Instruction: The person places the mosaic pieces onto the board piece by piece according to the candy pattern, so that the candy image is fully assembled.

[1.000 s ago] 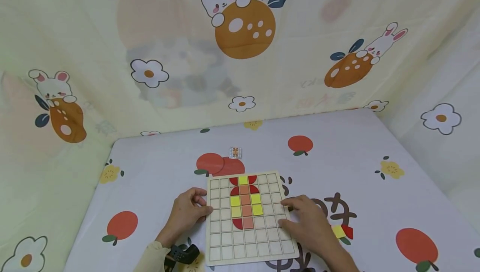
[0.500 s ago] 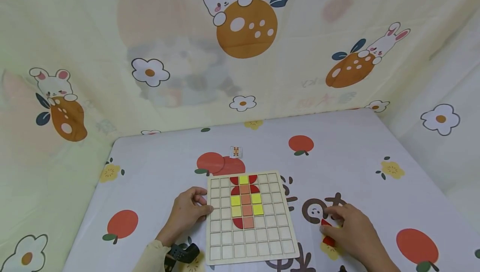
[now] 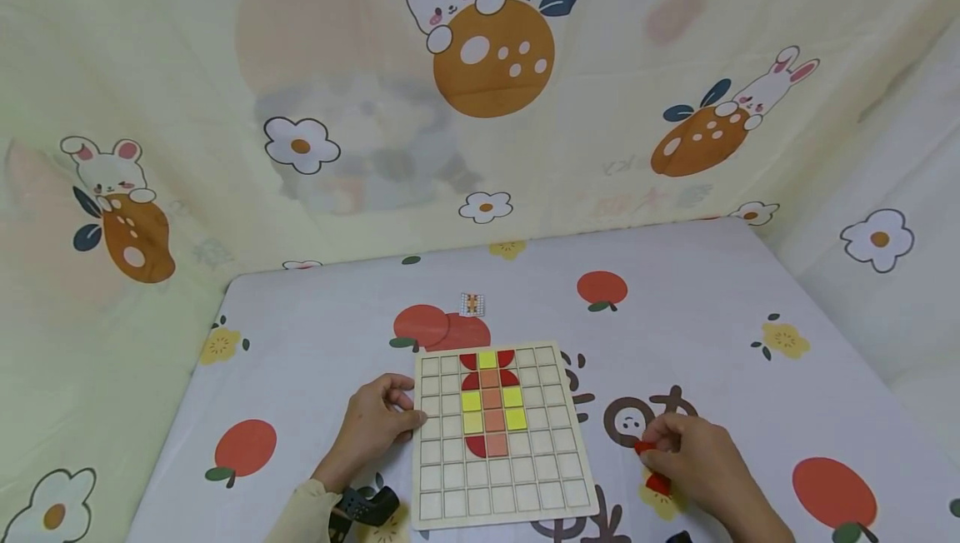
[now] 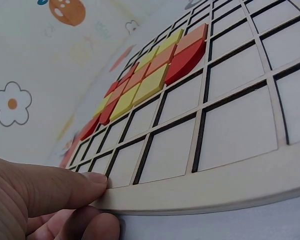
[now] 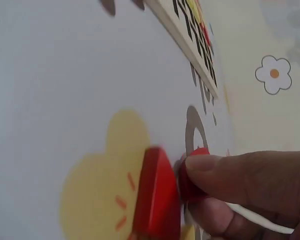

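Observation:
My left hand (image 3: 378, 416) pinches the left edge of a wooden grid board (image 3: 510, 500). In the left wrist view its thumb (image 4: 55, 187) lies on the rim, with curled fingers below. Yellow squares (image 3: 470, 401), orange squares (image 3: 493, 420) and red round-edged tiles (image 3: 476, 446) fill a patch of the grid's upper middle cells. To the right of the board, my right hand (image 3: 697, 460) pinches a small red tile (image 5: 195, 185) between thumb and fingers. Another red tile (image 5: 157, 195) lies on the cloth just beside it. The right hand hides what lies beneath it.
A small card with a printed grid pattern (image 3: 472, 304) lies behind the board. Fruit-printed cloth (image 3: 300, 343) covers the table, and curtains (image 3: 585, 168) enclose its back and sides. A black device (image 3: 367, 507) is strapped to the left wrist.
My right hand has left the board's right edge and moved right to the loose tiles, where it now holds a red one. The left hand stays put.

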The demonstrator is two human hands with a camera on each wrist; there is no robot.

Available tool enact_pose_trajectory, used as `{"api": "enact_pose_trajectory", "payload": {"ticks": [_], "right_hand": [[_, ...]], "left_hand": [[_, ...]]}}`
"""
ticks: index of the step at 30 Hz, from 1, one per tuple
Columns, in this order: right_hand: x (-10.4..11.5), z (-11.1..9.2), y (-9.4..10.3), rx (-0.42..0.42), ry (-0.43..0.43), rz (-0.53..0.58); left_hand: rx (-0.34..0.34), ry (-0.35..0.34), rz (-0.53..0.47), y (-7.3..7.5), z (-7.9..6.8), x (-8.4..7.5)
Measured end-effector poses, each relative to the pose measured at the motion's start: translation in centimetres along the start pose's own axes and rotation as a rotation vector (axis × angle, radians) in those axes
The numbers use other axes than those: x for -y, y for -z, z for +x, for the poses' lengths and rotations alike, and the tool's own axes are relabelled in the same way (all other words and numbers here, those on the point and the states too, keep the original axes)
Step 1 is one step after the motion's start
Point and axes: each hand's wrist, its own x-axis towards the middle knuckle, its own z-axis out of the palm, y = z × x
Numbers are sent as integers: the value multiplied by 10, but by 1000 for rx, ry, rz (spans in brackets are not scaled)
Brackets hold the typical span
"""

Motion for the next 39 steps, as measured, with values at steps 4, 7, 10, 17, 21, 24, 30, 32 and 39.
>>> {"api": "enact_pose_trajectory", "payload": {"ticks": [4,7,10,17,21,24,30,32,39], "right_hand": [[8,2,-3,-27,35,33],[13,6,-6,-45,65,78],[20,9,-10,-34,90,161],[32,15,-18,1,108,252],[34,20,-20,16,109,250],[35,23,-21,26,113,252],[41,29,-24,13,119,285],[45,30,-26,6,111,306],[60,31,-40,106,56,472]], "left_hand": [[1,-6,-3,0,1,1],[1,-6,-4,0,1,1],[-1,-3,-4,0,1,1],[-5,2,-5,-1,1,1],[-7,1,-1,-1,0,1],[-9,1,0,0,0,0],[-17,6,2,0,1,-1],[-19,6,4,-1,0,-1],[-15,9,4,-1,0,-1]]}}
